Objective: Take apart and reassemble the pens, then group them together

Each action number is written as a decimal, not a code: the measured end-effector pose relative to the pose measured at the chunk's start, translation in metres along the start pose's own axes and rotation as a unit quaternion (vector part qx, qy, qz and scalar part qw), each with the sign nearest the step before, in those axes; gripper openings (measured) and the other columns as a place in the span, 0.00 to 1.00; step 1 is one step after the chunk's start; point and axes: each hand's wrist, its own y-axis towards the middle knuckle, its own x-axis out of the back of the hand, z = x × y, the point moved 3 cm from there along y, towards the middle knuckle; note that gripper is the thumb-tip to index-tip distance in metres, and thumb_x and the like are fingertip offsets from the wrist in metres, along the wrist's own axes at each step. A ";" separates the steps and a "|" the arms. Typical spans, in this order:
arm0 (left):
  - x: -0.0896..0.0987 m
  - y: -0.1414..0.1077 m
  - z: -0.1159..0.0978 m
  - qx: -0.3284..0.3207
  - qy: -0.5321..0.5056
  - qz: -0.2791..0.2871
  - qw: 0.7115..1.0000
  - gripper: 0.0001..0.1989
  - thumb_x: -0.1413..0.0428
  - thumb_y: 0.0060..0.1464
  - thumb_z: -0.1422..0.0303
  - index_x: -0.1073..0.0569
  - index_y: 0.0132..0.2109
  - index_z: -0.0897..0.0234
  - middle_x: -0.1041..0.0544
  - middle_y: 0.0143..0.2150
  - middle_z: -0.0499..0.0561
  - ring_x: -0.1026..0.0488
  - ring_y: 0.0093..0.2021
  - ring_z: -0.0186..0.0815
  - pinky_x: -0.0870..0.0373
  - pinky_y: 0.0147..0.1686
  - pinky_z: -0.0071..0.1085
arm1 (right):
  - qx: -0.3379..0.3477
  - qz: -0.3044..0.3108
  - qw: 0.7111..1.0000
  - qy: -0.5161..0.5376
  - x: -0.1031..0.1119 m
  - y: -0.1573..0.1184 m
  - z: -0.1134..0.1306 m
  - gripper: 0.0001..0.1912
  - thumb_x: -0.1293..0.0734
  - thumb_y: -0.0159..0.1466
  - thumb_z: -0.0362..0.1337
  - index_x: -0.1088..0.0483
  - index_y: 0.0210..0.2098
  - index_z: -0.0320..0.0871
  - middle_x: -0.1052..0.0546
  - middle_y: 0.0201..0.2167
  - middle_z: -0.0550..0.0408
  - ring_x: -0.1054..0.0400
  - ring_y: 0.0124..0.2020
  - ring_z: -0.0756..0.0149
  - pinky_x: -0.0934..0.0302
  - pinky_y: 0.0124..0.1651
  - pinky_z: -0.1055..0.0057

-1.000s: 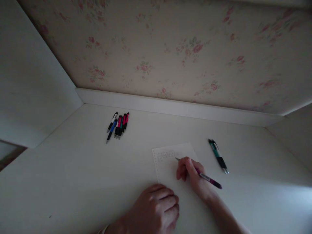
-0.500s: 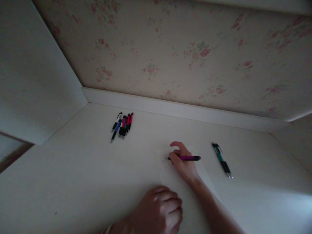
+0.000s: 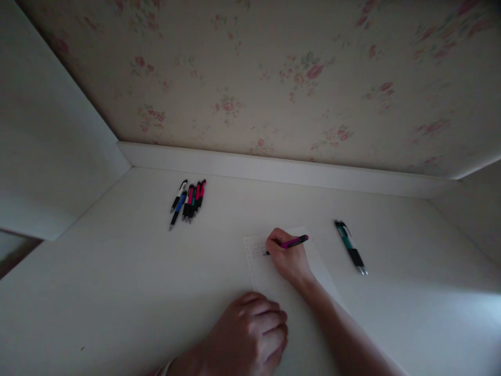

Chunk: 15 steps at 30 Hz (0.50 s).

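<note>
My right hand (image 3: 288,258) grips a purple and black pen (image 3: 294,242), all its fingers curled round the barrel. The pen's black tip meets a white sheet of paper (image 3: 259,269) with small faint marks near its top left. Below, my left hand (image 3: 256,329) rests in a loose fist at the lower part of the sheet, knuckles up; its fingertips are tucked out of sight and no object shows in it.
Several pens (image 3: 190,202), red, green, blue and white with black grips, lie together at the back left. Two more pens (image 3: 350,248), one green, lie right of the paper. A low white ledge (image 3: 235,165) and a flowered wall (image 3: 250,78) bound the white desktop (image 3: 129,271).
My right index finger, lifted off the pen before, is now bent down against it. The pen's back end has tipped upward in view. My left hand keeps its pose; the view has shifted slightly.
</note>
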 end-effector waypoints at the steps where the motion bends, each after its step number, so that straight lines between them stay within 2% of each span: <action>1: 0.000 0.000 0.000 0.001 -0.002 -0.001 1.000 0.09 0.49 0.63 0.70 0.23 0.39 0.61 0.18 0.38 0.49 0.22 0.40 0.34 0.28 0.46 0.32 | 0.001 -0.002 1.000 0.002 0.000 0.000 0.000 0.09 0.41 0.55 0.34 0.39 0.19 0.45 0.39 0.15 0.63 0.44 0.20 0.69 0.52 0.23 0.73; 15: 0.003 0.002 -0.002 0.025 -0.023 0.013 0.999 0.08 0.48 0.64 0.71 0.24 0.40 0.62 0.17 0.41 0.47 0.23 0.43 0.33 0.30 0.47 0.31 | -0.001 -0.016 1.000 0.015 -0.003 0.001 -0.006 0.09 0.42 0.54 0.34 0.41 0.18 0.45 0.42 0.15 0.63 0.46 0.21 0.70 0.54 0.22 0.74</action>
